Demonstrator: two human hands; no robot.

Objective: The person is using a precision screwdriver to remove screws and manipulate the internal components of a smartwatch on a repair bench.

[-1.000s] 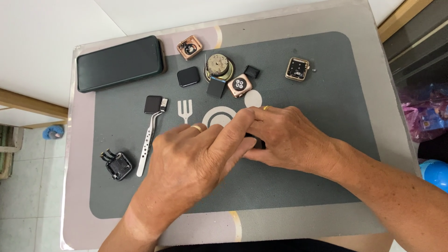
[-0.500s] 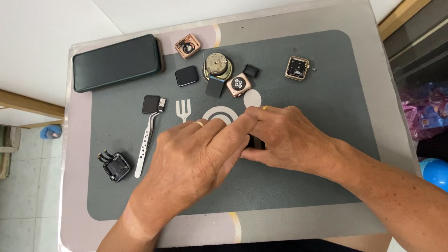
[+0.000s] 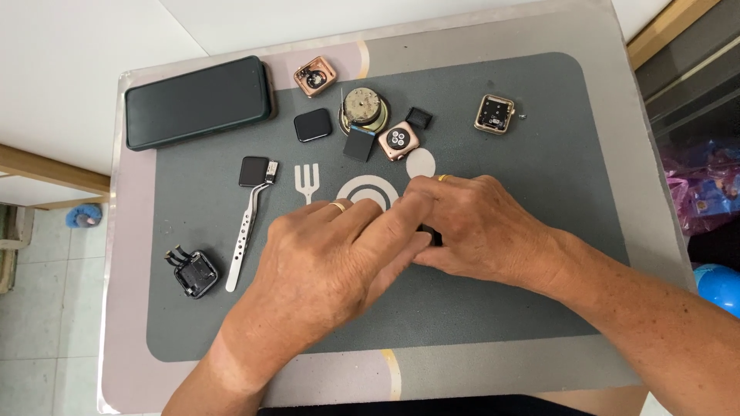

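Head camera view: two bare hands meet over a small black part (image 3: 430, 233) at the middle of a dark grey work mat (image 3: 539, 254).

Left hand (image 3: 331, 258) and right hand (image 3: 478, 227) close their fingertips together on the part, mostly hiding it, seemingly to steady it; what it is cannot be told. Spread within reach behind lie a rose-gold square watch case (image 3: 398, 141), a round metal disc (image 3: 364, 109), silver tweezers (image 3: 247, 235), and a black slab phone (image 3: 198, 101).
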